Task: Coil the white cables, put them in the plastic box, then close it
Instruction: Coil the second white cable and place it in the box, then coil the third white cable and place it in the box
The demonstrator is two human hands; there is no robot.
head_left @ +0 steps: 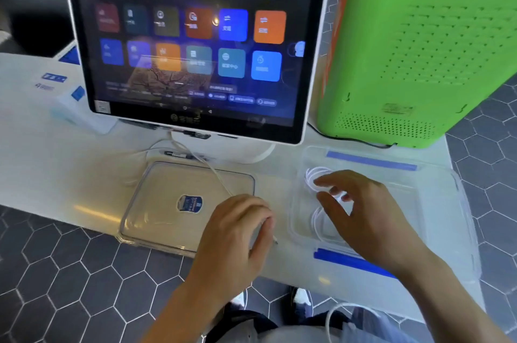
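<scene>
Two coiled white cables (319, 183) already lie in the open plastic box (436, 202) at three o'clock on the bench (56, 152). The right hand (361, 211) hovers over them, grip loose and empty, likely settling the loops flat. The left hand (237, 233), fingers curled, appears to pinch another white cable (212, 172) crossing the lid (167, 202), which waits at nine o'clock for closing.

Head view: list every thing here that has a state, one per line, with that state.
plastic box: open, lid off, white cables inside.
lid: lying flat on the counter, left of the box.
coiled white cables: looped, in the box.
loose white cable: uncoiled, trailing across the lid.
touchscreen monitor: switched on, showing app tiles.
left hand: fingers curled on the loose cable.
right hand: fingers spread over the box.
</scene>
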